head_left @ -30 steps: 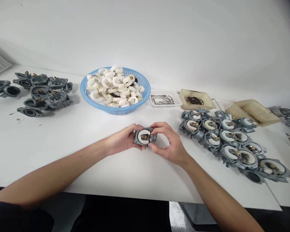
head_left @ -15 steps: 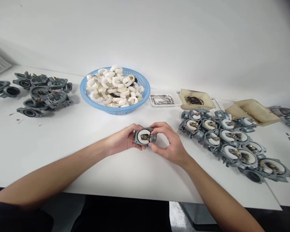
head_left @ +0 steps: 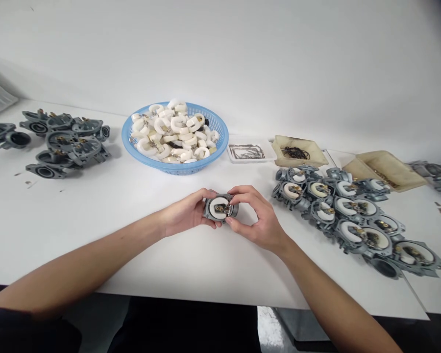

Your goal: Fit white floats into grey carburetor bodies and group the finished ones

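Above the table, my left hand (head_left: 191, 213) grips a grey metal carburetor body (head_left: 208, 210) from its left side, thumb on top and fingers underneath. A white C-shaped float (head_left: 214, 201) sits in the body's open face, around a brass-coloured part in the middle. From the right, my right hand (head_left: 255, 215) pinches the float's two ends, index finger at the far one and thumb at the near one. Whatever lies right between those fingertips is too small to make out.
Behind stands a blue basket (head_left: 127, 142) heaped with white floats. Carburetor bodies without floats (head_left: 62, 139) lie left; several with floats (head_left: 349, 211) lie right. Small trays hold thin pins (head_left: 247, 151), black rings (head_left: 296, 153) and small brass-coloured parts (head_left: 385, 177).
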`<state>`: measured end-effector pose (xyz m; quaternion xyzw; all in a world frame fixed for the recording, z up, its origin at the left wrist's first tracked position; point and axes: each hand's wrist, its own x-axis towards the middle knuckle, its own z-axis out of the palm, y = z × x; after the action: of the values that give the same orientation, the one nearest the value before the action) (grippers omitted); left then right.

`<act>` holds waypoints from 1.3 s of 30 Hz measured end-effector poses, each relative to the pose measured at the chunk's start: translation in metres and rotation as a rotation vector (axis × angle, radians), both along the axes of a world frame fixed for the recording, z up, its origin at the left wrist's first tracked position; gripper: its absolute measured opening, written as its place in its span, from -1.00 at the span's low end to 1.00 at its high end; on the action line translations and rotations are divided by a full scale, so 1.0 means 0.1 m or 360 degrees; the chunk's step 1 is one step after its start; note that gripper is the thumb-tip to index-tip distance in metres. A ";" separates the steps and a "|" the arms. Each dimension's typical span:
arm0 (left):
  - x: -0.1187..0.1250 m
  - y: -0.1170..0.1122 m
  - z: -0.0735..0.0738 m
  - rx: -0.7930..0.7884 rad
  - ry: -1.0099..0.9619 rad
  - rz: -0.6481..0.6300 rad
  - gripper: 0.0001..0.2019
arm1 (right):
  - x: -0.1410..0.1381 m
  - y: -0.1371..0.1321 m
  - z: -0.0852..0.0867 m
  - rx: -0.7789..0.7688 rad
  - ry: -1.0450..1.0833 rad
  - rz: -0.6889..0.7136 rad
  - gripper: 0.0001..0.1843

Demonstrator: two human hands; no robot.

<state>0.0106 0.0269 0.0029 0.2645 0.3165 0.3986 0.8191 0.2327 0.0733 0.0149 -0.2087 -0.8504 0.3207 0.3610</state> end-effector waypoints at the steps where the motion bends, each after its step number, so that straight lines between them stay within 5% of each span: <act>1: 0.00 0.00 0.00 0.0003 0.0000 -0.0003 -0.72 | 0.00 0.00 0.00 0.0002 -0.0001 -0.0001 -0.69; 39: 0.00 0.00 -0.01 -0.0015 0.0007 0.0000 -0.72 | 0.00 0.01 0.00 0.0008 -0.0018 0.0004 -0.67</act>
<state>0.0103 0.0271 0.0024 0.2615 0.3202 0.3965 0.8197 0.2332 0.0741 0.0144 -0.2085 -0.8535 0.3178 0.3565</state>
